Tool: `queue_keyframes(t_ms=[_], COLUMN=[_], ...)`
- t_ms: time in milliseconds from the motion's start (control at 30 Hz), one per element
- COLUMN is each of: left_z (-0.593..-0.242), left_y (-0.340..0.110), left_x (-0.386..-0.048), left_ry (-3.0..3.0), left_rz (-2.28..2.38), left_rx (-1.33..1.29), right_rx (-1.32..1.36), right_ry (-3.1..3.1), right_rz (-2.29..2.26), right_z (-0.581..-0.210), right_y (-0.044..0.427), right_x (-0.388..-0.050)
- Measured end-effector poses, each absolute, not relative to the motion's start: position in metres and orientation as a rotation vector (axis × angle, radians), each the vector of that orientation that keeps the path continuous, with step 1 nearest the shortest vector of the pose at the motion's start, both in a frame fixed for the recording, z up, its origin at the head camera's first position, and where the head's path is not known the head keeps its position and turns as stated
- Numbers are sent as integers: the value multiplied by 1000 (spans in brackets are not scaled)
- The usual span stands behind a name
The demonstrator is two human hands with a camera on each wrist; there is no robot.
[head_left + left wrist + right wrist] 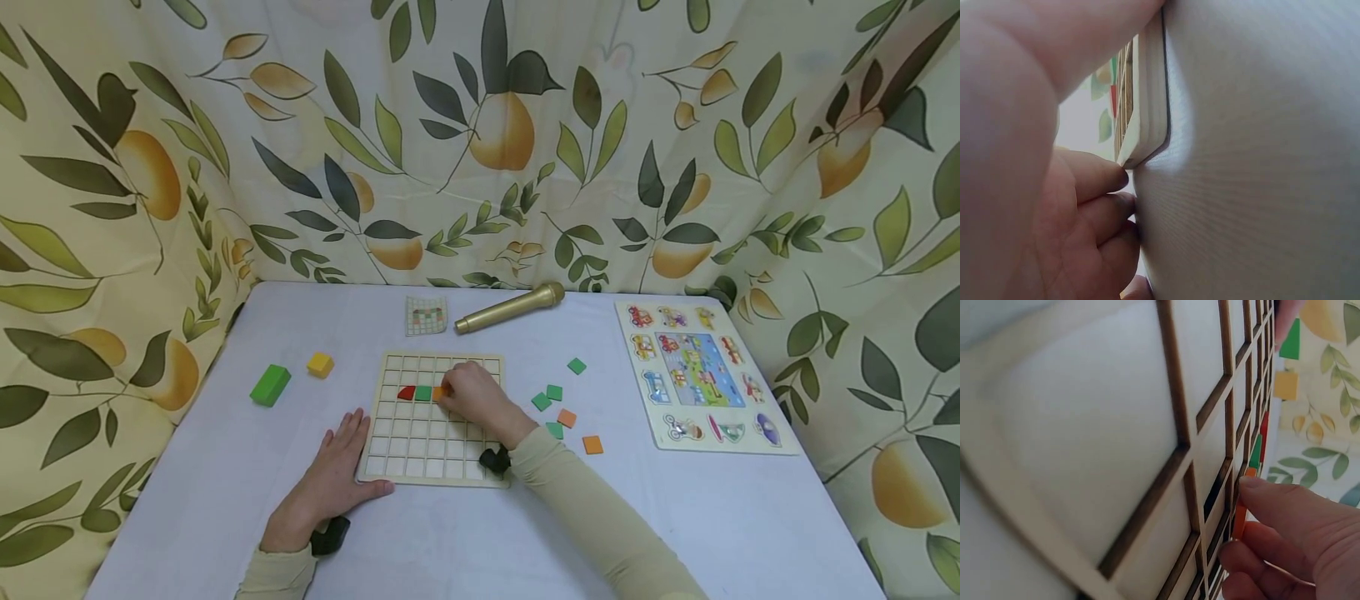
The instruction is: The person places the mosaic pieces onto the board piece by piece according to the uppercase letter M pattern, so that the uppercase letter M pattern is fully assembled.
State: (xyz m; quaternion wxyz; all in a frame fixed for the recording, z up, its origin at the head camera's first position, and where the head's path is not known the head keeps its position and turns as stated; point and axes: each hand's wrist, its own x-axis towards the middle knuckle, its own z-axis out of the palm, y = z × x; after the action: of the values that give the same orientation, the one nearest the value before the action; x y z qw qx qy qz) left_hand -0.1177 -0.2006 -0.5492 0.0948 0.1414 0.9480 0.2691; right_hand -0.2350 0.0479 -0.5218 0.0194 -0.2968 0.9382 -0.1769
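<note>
Orange tile pinched at the right end of a short row

The right hand [480,404] pinches an orange tile [1242,515] between thumb and fingers over the grid board [416,446], in the far half of its cells. The tile sits just right of a green tile [423,393], which has a red piece [407,392] on its left, so the three make one left-to-right row. Whether the orange tile lies fully down in its cell, I cannot tell.

The left hand [337,467] rests at the board's near left corner, fingers extended along the left side and thumb spread along the near edge; it grips no piece and appears to steady the board.

The step in hand looks like seating this tile. The next move seems to call for squaring it to the cell, pressing it flat and letting go without nudging the green tile. A further piece would then have to come from the loose green tiles [554,392] and loose orange tiles [592,445] scattered right of the board.

Beyond the board's far edge lies a small grid card [426,316] with coloured cells, probably the pattern to check against; its detail is too small to read. A gold microphone [510,308] lies to its right.
</note>
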Motion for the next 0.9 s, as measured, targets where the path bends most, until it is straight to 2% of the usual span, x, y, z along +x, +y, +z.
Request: queue_keyframes(t_ms=[467,900], left_z=[-552,-553], left_y=[-202,-201], left_x=[-118,-117], left_ry=[2802,2810], left_rz=[797,809], left_rx=[401,418], right_rx=[-901,-774], right_ry=[2919,3017], right_rz=[-557,-604], right_z=[-525,-523], right_y=[52,111], right_x=[-233,-235])
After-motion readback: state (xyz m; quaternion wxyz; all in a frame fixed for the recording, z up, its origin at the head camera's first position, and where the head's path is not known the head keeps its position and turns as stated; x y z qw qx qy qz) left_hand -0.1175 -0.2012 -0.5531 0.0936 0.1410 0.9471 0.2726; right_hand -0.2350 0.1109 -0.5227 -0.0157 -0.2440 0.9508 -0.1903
